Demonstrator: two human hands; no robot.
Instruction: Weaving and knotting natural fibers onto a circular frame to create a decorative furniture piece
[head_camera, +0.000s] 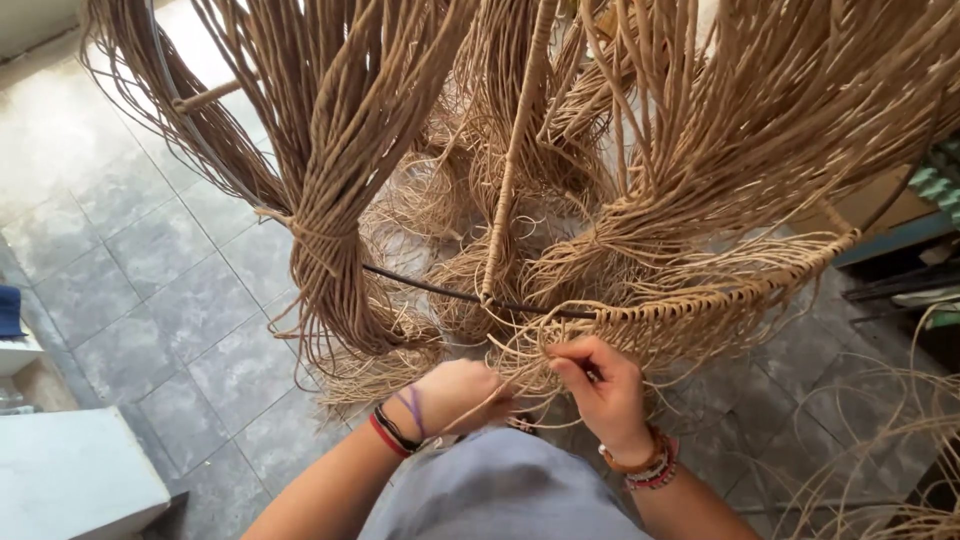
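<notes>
Fingers (572, 368) of the right hand (600, 390) are pinched shut on thin rattan strands (520, 365) | left hand (455, 392) is curled closed around the same strands, just beside | strands are worked below a dark wire hoop (420, 287) | bundled rattan (335, 200) is hung above a grey tiled floor (150, 290).

Head view, steeply down, seemingly close.
</notes>
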